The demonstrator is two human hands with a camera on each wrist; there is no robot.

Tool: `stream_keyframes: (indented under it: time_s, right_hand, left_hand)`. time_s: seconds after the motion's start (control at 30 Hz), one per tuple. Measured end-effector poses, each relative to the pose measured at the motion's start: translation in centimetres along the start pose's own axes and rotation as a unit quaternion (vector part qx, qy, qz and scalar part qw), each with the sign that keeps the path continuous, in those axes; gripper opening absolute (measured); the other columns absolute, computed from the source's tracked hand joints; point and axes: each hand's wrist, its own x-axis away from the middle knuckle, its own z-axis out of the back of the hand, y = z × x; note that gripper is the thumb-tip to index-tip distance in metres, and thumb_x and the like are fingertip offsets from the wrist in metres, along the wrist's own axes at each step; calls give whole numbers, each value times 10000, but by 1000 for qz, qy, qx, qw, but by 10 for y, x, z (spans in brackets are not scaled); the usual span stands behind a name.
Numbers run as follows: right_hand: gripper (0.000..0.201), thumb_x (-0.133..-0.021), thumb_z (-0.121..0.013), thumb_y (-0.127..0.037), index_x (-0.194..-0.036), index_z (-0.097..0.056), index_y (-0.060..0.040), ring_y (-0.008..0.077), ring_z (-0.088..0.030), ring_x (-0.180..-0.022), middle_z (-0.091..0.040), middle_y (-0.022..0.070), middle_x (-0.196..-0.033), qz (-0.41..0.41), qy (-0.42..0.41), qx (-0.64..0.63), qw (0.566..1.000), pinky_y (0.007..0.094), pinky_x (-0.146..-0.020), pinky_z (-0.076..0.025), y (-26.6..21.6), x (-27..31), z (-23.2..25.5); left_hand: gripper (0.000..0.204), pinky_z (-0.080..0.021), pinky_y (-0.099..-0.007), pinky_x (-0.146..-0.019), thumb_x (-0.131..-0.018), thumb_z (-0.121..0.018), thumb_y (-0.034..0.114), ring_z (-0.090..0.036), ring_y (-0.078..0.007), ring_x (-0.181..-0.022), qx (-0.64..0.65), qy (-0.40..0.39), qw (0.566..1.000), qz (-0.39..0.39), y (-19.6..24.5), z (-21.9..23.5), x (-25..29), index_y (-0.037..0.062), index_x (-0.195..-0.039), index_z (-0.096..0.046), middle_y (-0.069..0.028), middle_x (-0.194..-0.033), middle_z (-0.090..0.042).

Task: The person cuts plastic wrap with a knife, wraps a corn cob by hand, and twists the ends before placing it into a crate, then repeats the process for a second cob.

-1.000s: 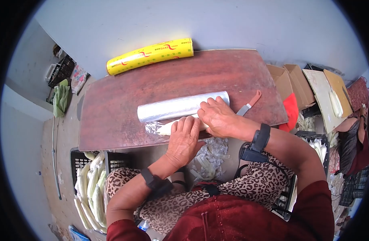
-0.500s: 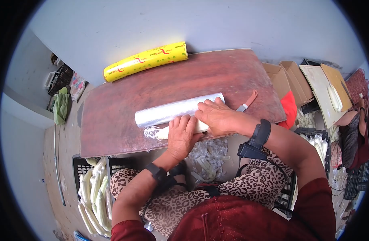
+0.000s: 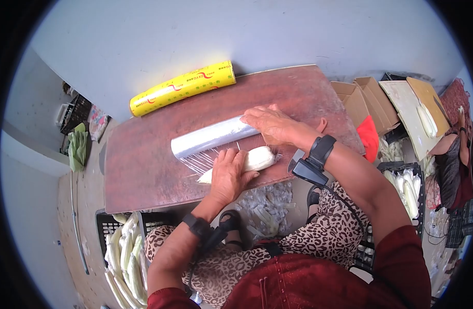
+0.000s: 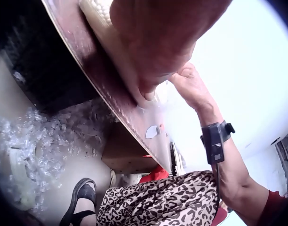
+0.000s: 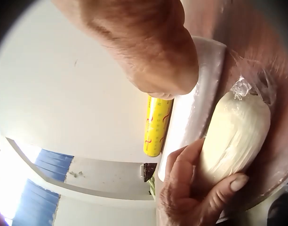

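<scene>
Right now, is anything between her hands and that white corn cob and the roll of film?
Nothing visible. The left hand rests directly on the wrapped cob, and the right hand lies on the film roll.

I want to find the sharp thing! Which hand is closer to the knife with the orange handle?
Right. The right hand lies on the clear film roll, beside the orange-handled knife; the left hand presses the wrapped white corn, farther away.
</scene>
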Motion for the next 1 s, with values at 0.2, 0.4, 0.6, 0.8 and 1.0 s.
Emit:
stream_keyframes:
  time_s: [0.2,0.4,0.6,0.8,1.0]
  right_hand:
    - [349,-784,-563,77,-1104,-625,-49,302,-622,-1011,-667,124,-1029,-190,-11,-21,982,415,-848,-474,16,0,16]
    - [383,-719,-690,1,-1096,-623,-23,263,-663,-965,-696,123,-999,-192,-214,-209,935,369,-836,-511,12,38,16]
    - [396,-735,-755,-83,-1086,-579,-31,276,-654,-895,-679,123,-935,-187,-129,-275,934,387,-771,-513,11,49,-17]
    - [340,-770,-769,-112,-1037,-575,-32,196,-619,-787,-647,99,-843,-214,-85,-244,942,369,-670,-483,1,53,-27]
    - [119,-780,-735,-109,-798,-655,-24,201,-631,-689,-663,99,-716,-218,-80,-255,939,357,-629,-487,12,56,-28]
  left_hand:
    - [529,-444,-438,-885,-752,-778,340,-524,-343,-995,47,-6,999,9,-17,-1,-9,31,-1150,-616,-140,-1036,-570]
    - [533,-450,-438,-914,-793,-754,386,-534,-363,-1049,85,-83,992,49,-29,4,-20,14,-1148,-615,-165,-1065,-575]
    - [538,-442,-426,-945,-810,-738,403,-534,-362,-1090,82,-87,992,51,-33,3,-21,4,-1149,-614,-173,-1107,-584]
    - [545,-439,-428,-947,-816,-723,432,-536,-359,-1089,87,-99,990,48,-35,3,-22,12,-1147,-616,-173,-1109,-584]
    - [543,-440,-430,-952,-816,-728,430,-536,-358,-1099,95,-104,988,66,-36,3,-20,20,-1157,-618,-174,-1123,-585]
